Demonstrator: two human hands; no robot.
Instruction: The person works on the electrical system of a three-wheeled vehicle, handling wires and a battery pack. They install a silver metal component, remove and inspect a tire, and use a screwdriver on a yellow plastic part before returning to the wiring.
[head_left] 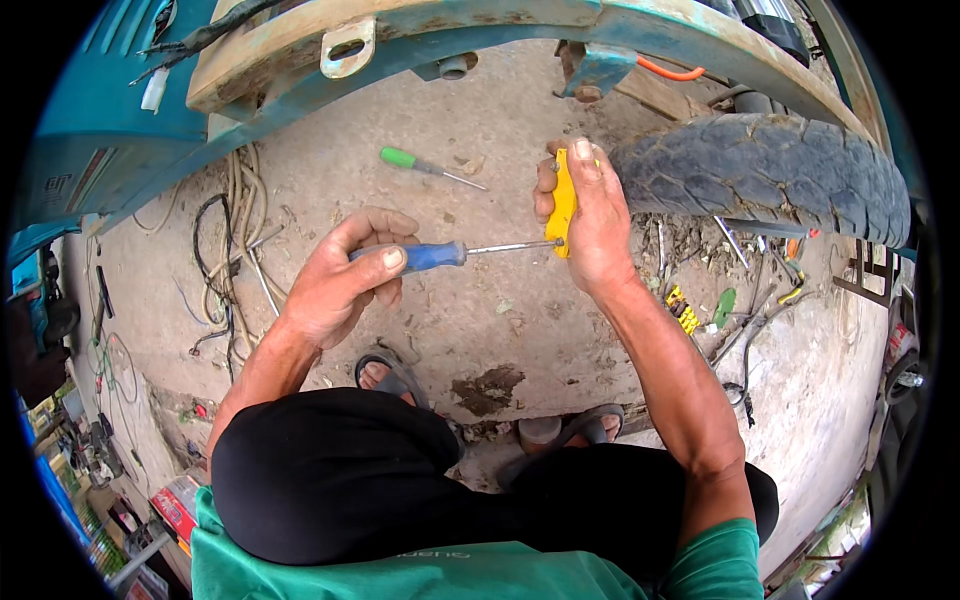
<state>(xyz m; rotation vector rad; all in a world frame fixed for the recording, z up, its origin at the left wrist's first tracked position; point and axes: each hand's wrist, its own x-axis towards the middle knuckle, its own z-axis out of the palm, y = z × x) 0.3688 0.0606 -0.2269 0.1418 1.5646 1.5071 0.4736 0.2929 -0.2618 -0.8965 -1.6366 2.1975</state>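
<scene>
My left hand grips a screwdriver by its blue handle, thumb along the top. The metal shaft points right, and its tip meets the lower end of a flat yellow part. That yellow part stands on edge in my right hand, fingers behind it and thumb along its upper end. Small dark screws or holes show near its ends; which they are I cannot tell. On the concrete beyond my hands lies a second screwdriver with a green handle.
A rusty teal metal frame arches across the far side. To the right is a worn tyre. Beige and black cables lie at left. Yellow pieces, a green leaf and metal rods litter the ground right of my forearm.
</scene>
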